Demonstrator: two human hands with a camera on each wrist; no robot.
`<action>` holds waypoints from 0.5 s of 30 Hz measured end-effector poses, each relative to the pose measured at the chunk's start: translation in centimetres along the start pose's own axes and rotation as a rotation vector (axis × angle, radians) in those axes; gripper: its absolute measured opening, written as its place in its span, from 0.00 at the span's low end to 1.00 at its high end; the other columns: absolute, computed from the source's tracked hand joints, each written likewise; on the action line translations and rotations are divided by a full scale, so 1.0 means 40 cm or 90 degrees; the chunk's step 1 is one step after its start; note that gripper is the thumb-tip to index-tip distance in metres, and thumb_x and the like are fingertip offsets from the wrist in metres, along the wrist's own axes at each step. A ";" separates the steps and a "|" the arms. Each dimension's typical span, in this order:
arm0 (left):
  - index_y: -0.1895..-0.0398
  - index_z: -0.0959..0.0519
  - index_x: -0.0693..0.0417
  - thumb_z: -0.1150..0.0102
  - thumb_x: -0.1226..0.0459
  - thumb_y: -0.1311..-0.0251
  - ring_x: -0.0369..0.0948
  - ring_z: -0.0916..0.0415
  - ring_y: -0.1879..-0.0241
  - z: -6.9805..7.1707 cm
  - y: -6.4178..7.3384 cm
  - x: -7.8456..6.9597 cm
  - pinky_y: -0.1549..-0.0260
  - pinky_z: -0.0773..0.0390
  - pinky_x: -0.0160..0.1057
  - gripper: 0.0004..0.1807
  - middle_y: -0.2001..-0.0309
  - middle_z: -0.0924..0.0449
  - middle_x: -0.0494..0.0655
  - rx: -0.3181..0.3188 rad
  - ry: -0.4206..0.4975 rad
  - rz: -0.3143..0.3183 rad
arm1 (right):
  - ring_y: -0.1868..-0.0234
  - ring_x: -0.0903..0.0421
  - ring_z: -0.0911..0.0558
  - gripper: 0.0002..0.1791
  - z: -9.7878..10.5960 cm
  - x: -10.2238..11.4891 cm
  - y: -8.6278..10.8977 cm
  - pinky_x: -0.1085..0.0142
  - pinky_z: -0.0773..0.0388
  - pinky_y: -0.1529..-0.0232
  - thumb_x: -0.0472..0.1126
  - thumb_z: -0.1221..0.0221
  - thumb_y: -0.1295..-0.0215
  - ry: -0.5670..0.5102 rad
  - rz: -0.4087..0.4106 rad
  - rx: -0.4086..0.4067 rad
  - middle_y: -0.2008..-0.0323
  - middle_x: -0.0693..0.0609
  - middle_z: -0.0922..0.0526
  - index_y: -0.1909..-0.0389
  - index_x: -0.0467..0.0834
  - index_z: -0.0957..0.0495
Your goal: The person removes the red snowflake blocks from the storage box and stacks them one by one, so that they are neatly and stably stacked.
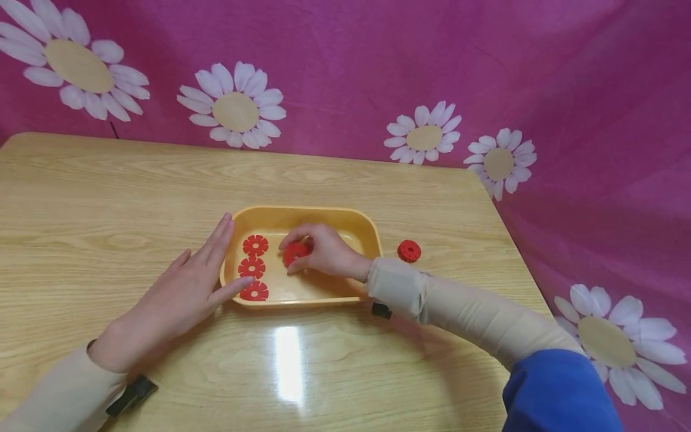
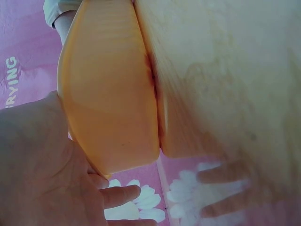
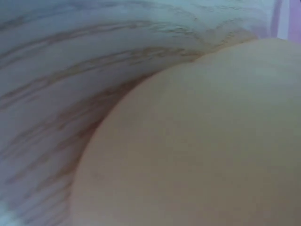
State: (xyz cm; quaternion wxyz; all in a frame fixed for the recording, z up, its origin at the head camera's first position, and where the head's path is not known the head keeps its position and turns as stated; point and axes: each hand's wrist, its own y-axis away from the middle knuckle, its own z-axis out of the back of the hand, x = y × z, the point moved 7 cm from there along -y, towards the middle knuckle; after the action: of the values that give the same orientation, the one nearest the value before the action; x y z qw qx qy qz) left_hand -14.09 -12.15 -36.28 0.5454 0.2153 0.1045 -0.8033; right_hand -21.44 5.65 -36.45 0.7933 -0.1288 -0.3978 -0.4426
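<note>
A shallow yellow tray (image 1: 302,303) sits on the table. My left hand (image 1: 186,282) lies along its left end with fairly straight fingers, the thumb reaching over the near left rim; the left wrist view shows this hand against the tray's outer wall (image 2: 113,94). Inside, my right hand (image 1: 335,255) holds a red notched disc (image 1: 294,254) between thumb and fingers, low over the tray floor. Three flower-like red discs form a column at the left end: a far one (image 1: 255,245), a middle one (image 1: 251,268) and a near one (image 1: 258,292), partly beneath my left thumb.
Just right of the tray, a small stack of red discs (image 1: 409,251) rests on the wood-grain table (image 1: 135,186). A magenta curtain with white daisies (image 1: 335,72) hangs behind and to the right. A pale, blurred surface fills most of the right wrist view.
</note>
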 end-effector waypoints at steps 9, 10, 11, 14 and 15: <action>0.22 0.72 0.51 0.51 0.35 0.36 0.54 0.57 0.25 -0.001 -0.001 0.000 0.37 0.50 0.71 0.56 0.22 0.78 0.44 -0.001 0.005 0.003 | 0.61 0.55 0.21 0.20 0.097 -0.015 0.059 0.66 0.20 0.56 0.28 0.27 0.52 -0.088 0.014 -0.072 0.57 0.47 0.16 0.54 0.37 0.17; 0.22 0.72 0.51 0.51 0.36 0.36 0.53 0.57 0.25 0.000 0.000 -0.001 0.37 0.50 0.71 0.56 0.22 0.78 0.44 -0.003 0.006 0.002 | 0.60 0.54 0.21 0.21 0.114 -0.018 0.068 0.65 0.20 0.55 0.28 0.27 0.52 -0.095 0.016 -0.084 0.57 0.46 0.16 0.54 0.36 0.17; 0.22 0.72 0.51 0.51 0.36 0.36 0.53 0.57 0.25 0.000 0.001 -0.001 0.37 0.50 0.71 0.56 0.22 0.78 0.44 -0.005 0.006 0.001 | 0.60 0.53 0.20 0.21 0.131 -0.022 0.078 0.65 0.20 0.55 0.27 0.27 0.52 -0.104 0.013 -0.097 0.57 0.45 0.16 0.54 0.35 0.17; 0.22 0.72 0.51 0.50 0.37 0.36 0.53 0.56 0.25 0.001 0.003 -0.002 0.36 0.49 0.70 0.56 0.22 0.77 0.44 -0.012 0.008 -0.003 | 0.60 0.51 0.19 0.21 0.185 -0.045 0.109 0.66 0.20 0.55 0.27 0.27 0.52 -0.125 -0.012 -0.137 0.55 0.45 0.17 0.53 0.35 0.17; 0.22 0.72 0.50 0.50 0.37 0.36 0.53 0.56 0.25 0.001 0.004 -0.002 0.36 0.49 0.70 0.56 0.22 0.77 0.44 -0.013 0.008 -0.004 | 0.60 0.51 0.19 0.21 0.204 -0.057 0.120 0.66 0.20 0.55 0.27 0.27 0.51 -0.128 -0.022 -0.152 0.54 0.45 0.17 0.53 0.35 0.17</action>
State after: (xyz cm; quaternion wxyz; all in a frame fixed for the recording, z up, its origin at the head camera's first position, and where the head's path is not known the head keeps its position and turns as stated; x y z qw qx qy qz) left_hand -13.96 -12.17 -36.19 0.5444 0.2145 0.1171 -0.8025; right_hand -22.46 14.31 -32.14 0.7207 -0.2590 -0.4218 -0.4854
